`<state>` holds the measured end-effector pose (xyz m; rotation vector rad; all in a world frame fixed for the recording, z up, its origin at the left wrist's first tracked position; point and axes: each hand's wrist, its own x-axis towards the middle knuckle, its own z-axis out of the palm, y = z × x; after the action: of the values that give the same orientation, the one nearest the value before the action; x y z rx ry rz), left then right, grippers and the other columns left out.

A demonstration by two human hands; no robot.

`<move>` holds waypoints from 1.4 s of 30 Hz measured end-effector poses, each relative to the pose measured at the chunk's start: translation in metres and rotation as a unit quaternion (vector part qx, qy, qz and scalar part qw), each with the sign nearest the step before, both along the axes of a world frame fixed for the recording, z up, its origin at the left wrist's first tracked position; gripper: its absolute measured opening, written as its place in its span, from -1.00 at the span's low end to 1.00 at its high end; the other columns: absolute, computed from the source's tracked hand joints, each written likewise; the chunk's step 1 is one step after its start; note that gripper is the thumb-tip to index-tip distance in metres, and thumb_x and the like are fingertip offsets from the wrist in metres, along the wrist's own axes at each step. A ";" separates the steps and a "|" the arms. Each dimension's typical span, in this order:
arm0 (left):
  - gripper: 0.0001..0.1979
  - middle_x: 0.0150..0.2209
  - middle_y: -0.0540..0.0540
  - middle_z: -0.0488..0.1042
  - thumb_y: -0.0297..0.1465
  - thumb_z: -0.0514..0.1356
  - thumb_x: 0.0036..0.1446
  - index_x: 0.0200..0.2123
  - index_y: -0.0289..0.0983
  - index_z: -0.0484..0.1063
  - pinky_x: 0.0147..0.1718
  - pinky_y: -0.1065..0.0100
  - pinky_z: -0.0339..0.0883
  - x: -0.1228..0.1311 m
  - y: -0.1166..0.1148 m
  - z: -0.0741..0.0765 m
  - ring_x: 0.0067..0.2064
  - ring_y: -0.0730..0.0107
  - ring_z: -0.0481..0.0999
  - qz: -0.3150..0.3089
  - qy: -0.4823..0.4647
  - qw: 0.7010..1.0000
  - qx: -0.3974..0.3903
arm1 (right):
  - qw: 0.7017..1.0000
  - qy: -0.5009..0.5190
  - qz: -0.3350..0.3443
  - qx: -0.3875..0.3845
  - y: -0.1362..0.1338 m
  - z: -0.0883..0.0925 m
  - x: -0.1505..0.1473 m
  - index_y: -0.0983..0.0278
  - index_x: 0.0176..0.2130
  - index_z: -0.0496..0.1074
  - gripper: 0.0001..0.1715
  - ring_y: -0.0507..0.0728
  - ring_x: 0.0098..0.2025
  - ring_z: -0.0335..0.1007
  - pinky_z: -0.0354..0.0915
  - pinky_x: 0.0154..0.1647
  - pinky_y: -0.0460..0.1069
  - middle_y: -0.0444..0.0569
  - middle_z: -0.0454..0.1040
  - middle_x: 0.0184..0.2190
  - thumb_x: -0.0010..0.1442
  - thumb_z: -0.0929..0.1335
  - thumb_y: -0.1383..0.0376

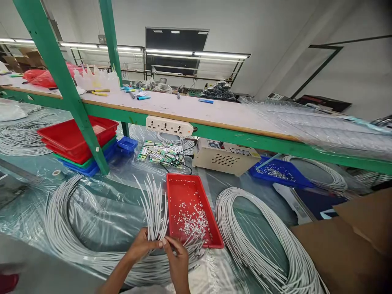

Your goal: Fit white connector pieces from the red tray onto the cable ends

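Both my hands hold the white cable bundle [154, 212], just left of the red terminal tray [191, 212]: left hand [141, 245] wrapped, right hand [177, 255] pinching. Risk I see: fanned ends slip loose, or my right wrist clips the tray and scatters terminals.

White cable bundle [155, 212] showing pale grey sheen. Red tray [183, 192] holding silver terminals [194, 220]. Green frame post [61, 81] crossing stacked trays [76, 143] showing red, green, blue. Blue tray [280, 171] sitting beside beige machine [225, 157].

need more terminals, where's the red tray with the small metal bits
In the head view, centre foreground: the red tray lies just beyond both hands, between two coils of white cable.
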<state>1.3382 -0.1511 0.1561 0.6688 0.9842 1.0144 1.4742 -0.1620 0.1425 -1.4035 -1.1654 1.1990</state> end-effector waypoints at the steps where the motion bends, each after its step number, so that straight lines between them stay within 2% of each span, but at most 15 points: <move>1: -0.69 -0.54 -0.05 0.44 -0.30 0.40 -0.34 -0.50 -0.39 0.50 -0.44 0.44 0.20 0.000 0.000 -0.001 -0.47 0.46 0.33 0.001 0.001 1.000 -0.002 | 1.000 0.001 0.001 -0.003 0.000 0.000 0.000 0.30 -0.40 0.53 -0.72 0.14 -0.39 0.40 0.34 -0.33 -0.03 0.03 0.51 -0.44 -0.04 0.38 0.14; 4: -0.69 -0.52 -0.06 0.45 -0.29 0.39 -0.31 -0.47 -0.39 0.51 -0.40 0.43 0.20 0.000 0.000 -0.001 -0.45 0.44 0.34 0.004 0.007 1.000 -0.003 | 1.000 0.020 -0.016 -0.018 -0.002 0.000 0.000 0.32 -0.43 0.49 -0.71 0.11 -0.42 0.38 0.32 -0.37 -0.05 -0.01 0.49 -0.48 -0.04 0.37 0.12; 7: -0.70 -0.56 -0.05 0.42 -0.27 0.39 -0.31 -0.53 -0.39 0.49 -0.43 0.44 0.18 0.002 0.000 0.002 -0.48 0.46 0.32 0.003 0.016 1.000 -0.001 | 0.997 0.062 -0.042 -0.027 -0.004 0.000 -0.003 0.31 -0.52 0.41 -0.66 0.06 -0.50 0.32 0.29 -0.43 -0.09 -0.09 0.41 -0.59 0.00 0.33 0.08; 12: -0.66 -0.52 -0.06 0.45 -0.30 0.41 -0.35 -0.46 -0.39 0.52 -0.36 0.40 0.21 0.005 -0.001 0.005 -0.43 0.40 0.35 -0.017 0.019 1.000 -0.008 | 0.996 0.062 -0.028 -0.055 -0.003 0.003 -0.002 0.32 -0.34 0.47 -0.63 0.10 -0.41 0.38 0.31 -0.36 -0.06 -0.02 0.49 -0.45 -0.06 0.39 0.09; 15: -0.64 -0.50 -0.06 0.46 -0.30 0.41 -0.36 -0.43 -0.39 0.51 -0.34 0.40 0.20 0.005 -0.002 0.003 -0.41 0.40 0.36 -0.009 0.013 1.000 -0.004 | 0.998 0.042 -0.019 -0.051 -0.003 0.004 0.000 0.32 -0.38 0.50 -0.65 0.13 -0.36 0.38 0.31 -0.29 -0.05 0.01 0.50 -0.42 -0.07 0.40 0.09; 17: -0.64 -0.51 -0.05 0.45 -0.27 0.40 -0.33 -0.44 -0.38 0.51 -0.35 0.40 0.19 0.006 -0.003 0.002 -0.42 0.40 0.35 -0.007 0.017 1.000 -0.001 | 0.997 0.053 -0.032 -0.049 -0.004 0.004 0.000 0.32 -0.39 0.49 -0.64 0.11 -0.39 0.36 0.30 -0.34 -0.06 -0.01 0.49 -0.45 -0.05 0.38 0.07; 20: -0.67 -0.54 -0.05 0.42 -0.25 0.38 -0.31 -0.50 -0.38 0.48 -0.39 0.40 0.18 0.006 -0.003 0.004 -0.44 0.40 0.34 -0.023 0.026 0.999 0.005 | 0.995 0.079 -0.048 -0.048 -0.006 0.005 0.000 0.32 -0.56 0.38 -0.58 0.05 -0.51 0.25 0.24 -0.45 -0.09 -0.09 0.36 -0.61 0.02 0.32 0.01; 23: -0.68 -0.57 -0.02 0.40 -0.25 0.39 -0.33 -0.55 -0.37 0.47 -0.44 0.43 0.15 0.007 -0.003 0.004 -0.47 0.43 0.30 -0.035 0.032 0.999 0.011 | 0.994 0.092 -0.031 -0.045 -0.006 0.007 0.000 0.29 -0.67 0.23 -0.50 -0.02 -0.61 0.09 0.14 -0.56 -0.12 -0.18 0.17 -0.72 0.04 0.31 -0.01; 25: -0.67 -0.57 -0.01 0.38 -0.25 0.40 -0.35 -0.53 -0.38 0.49 -0.46 0.44 0.13 0.007 -0.003 0.002 -0.48 0.46 0.28 -0.038 0.030 0.999 0.012 | 0.993 0.101 -0.028 -0.052 -0.005 0.007 0.000 0.30 -0.61 0.29 -0.55 -0.03 -0.64 0.06 0.10 -0.60 -0.14 -0.21 0.14 -0.73 0.01 0.33 0.00; 29: -0.65 -0.59 -0.03 0.38 -0.23 0.39 -0.33 -0.50 -0.39 0.51 -0.42 0.42 0.17 0.009 -0.004 -0.001 -0.46 0.42 0.31 -0.064 0.002 0.998 0.016 | 0.993 0.094 -0.035 -0.064 -0.005 0.006 0.000 0.34 -0.41 0.46 -0.57 -0.02 -0.66 0.09 0.09 -0.65 -0.13 -0.17 0.25 -0.70 -0.05 0.36 0.00; 34: -0.63 -0.59 -0.01 0.37 -0.26 0.42 -0.42 -0.50 -0.39 0.51 -0.40 0.41 0.17 0.011 -0.004 0.006 -0.48 0.45 0.29 -0.063 -0.016 0.998 -0.004 | 0.998 0.047 -0.038 -0.027 -0.005 0.008 0.001 0.35 -0.48 0.50 -0.60 0.01 -0.62 0.14 0.12 -0.64 -0.12 -0.13 0.30 -0.69 -0.08 0.39 0.03; 37: -0.64 -0.59 0.00 0.34 -0.26 0.41 -0.41 -0.52 -0.38 0.49 -0.44 0.44 0.13 0.011 -0.004 0.009 -0.48 0.48 0.26 -0.039 -0.014 0.999 -0.011 | 0.997 0.051 -0.046 -0.017 -0.007 0.009 0.001 0.33 -0.58 0.40 -0.59 -0.01 -0.61 0.11 0.13 -0.61 -0.12 -0.16 0.23 -0.71 -0.03 0.36 0.03; 40: -0.67 -0.62 0.04 0.28 -0.26 0.41 -0.39 -0.59 -0.38 0.45 -0.50 0.47 0.06 0.009 -0.004 0.006 -0.53 0.55 0.17 -0.018 0.004 1.000 -0.013 | 0.995 0.067 -0.062 -0.030 -0.008 0.007 0.001 0.30 -0.67 0.24 -0.51 -0.03 -0.61 0.08 0.13 -0.58 -0.12 -0.19 0.15 -0.72 0.01 0.33 0.01; 42: -0.67 -0.64 0.06 0.25 -0.27 0.41 -0.41 -0.61 -0.38 0.44 -0.52 0.48 0.02 0.009 -0.004 0.002 -0.54 0.57 0.15 -0.017 0.019 1.000 -0.018 | 0.995 0.075 -0.059 -0.038 -0.008 0.006 0.002 0.30 -0.65 0.25 -0.53 -0.02 -0.62 0.09 0.13 -0.59 -0.12 -0.19 0.17 -0.72 0.00 0.33 0.00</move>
<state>1.3469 -0.1553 0.1580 0.6750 1.0185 0.9563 1.4759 -0.1700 0.1482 -1.3946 -0.9292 1.2528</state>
